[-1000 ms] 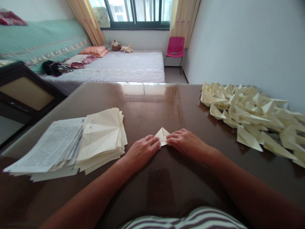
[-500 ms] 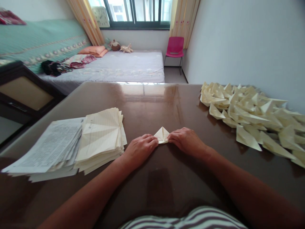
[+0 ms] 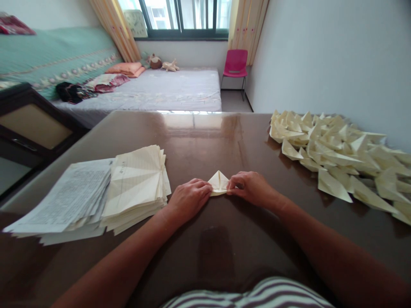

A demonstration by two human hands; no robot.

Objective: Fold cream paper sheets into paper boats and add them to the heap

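At centre frame, a small cream folded paper triangle lies on a glossy dark brown table. The left hand presses its left edge flat, and the right hand pinches its right corner with curled fingers. A fold seems under way; finishing it calls for a firm, even crease. Both forearms reach in from the lower edge and converge.

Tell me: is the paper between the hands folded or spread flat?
Folded. The paper shows a pointed tip and a centre crease; the left hand and right hand hold its two sides.
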